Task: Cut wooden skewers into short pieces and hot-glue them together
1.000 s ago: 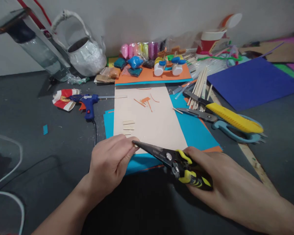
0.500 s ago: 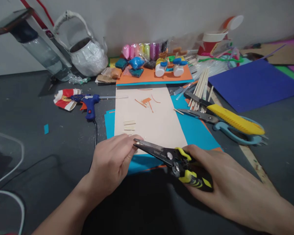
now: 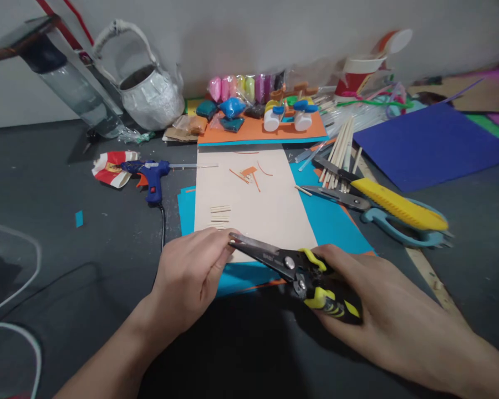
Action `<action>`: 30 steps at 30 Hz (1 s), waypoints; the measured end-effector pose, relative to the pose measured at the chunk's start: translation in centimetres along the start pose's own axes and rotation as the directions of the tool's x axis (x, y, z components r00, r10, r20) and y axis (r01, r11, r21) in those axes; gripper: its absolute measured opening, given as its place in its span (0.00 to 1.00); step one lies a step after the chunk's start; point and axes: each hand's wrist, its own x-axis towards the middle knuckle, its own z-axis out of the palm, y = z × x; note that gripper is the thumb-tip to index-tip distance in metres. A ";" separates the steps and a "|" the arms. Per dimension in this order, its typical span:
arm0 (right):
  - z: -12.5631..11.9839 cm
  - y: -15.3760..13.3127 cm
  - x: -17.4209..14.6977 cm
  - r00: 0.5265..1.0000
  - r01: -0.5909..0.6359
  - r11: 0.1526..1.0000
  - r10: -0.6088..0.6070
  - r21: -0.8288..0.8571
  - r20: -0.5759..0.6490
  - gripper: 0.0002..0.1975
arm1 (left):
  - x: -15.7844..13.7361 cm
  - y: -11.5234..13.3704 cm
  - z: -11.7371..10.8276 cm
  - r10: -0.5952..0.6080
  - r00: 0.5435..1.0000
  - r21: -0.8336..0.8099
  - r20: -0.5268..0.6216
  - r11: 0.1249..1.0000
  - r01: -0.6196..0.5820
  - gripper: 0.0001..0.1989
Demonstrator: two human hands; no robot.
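My right hand (image 3: 370, 299) grips black-and-yellow wire strippers (image 3: 289, 263), their long jaws pointing left. The jaw tips sit against the fingertips of my left hand (image 3: 195, 271), which is closed in a pinch. A small pale bit shows at those fingertips; what it belongs to is hidden behind the fingers. Just beyond my left hand, several short wooden stick pieces (image 3: 220, 209) lie in small groups on a cream sheet (image 3: 270, 210). Orange paper scraps (image 3: 249, 172) lie farther up that sheet.
A blue glue gun (image 3: 153, 177) lies left of the sheet. On the right are a yellow utility knife (image 3: 399, 204), blue-handled scissors (image 3: 382, 224) and a bundle of wooden sticks (image 3: 339, 149). Bagged clay (image 3: 233, 106) and a silver basket (image 3: 152, 97) stand at the back.
The wire strippers' jaws have closed together at my left fingertips. Both hands stay in nearly the same place.
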 end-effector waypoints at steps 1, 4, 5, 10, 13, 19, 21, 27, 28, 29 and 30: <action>0.0 0.0 0.1 1.000 0.002 1.000 -0.002 -0.002 0.008 0.10 | 0.0 0.0 0.0 0.003 1.000 -0.007 0.007 1.000 -0.003 0.12; 0.0 0.1 0.1 1.000 0.017 0.999 -0.017 -0.031 -0.005 0.09 | 0.1 -0.1 0.1 0.011 1.000 -0.014 0.020 1.000 -0.010 0.12; 0.0 0.2 0.1 1.000 0.026 0.999 -0.027 -0.044 -0.015 0.09 | 0.1 -0.1 0.1 0.011 1.000 -0.011 0.023 1.000 -0.011 0.12; 0.0 0.7 -0.4 0.996 0.065 0.992 -0.070 -0.111 -0.046 0.09 | 0.1 0.0 0.1 0.011 0.999 -0.019 0.035 1.000 -0.010 0.12; 0.0 0.7 -0.5 0.996 0.070 0.991 -0.075 -0.112 -0.045 0.08 | 0.0 0.0 0.2 -0.006 1.000 -0.044 0.030 0.999 0.007 0.12; -0.2 0.4 -0.1 0.998 -0.044 0.999 0.044 0.001 -0.044 0.08 | -0.2 -0.2 0.1 -0.064 0.998 -0.092 0.011 0.994 0.065 0.11; -0.2 0.6 0.2 0.991 -0.107 0.994 0.107 0.001 -0.084 0.07 | -0.3 -0.1 0.0 -0.082 0.997 -0.132 0.012 0.988 0.083 0.11; 0.0 1.8 0.7 0.964 -0.246 0.952 0.220 -0.183 -0.151 0.11 | -0.4 0.7 0.0 -0.168 0.985 -0.319 0.034 0.932 0.170 0.11; 0.2 2.0 0.8 0.958 -0.267 0.936 0.231 -0.231 -0.168 0.13 | -0.4 0.8 0.1 -0.202 0.978 -0.355 0.054 0.911 0.208 0.11; 0.3 2.2 0.8 0.952 -0.285 0.917 0.238 -0.279 -0.190 0.15 | -0.4 1.0 0.1 -0.245 0.966 -0.392 0.083 0.883 0.258 0.11; 0.5 2.4 0.9 0.947 -0.300 0.899 0.240 -0.319 -0.213 0.18 | -0.4 1.1 0.1 -0.296 0.948 -0.429 0.119 0.845 0.318 0.11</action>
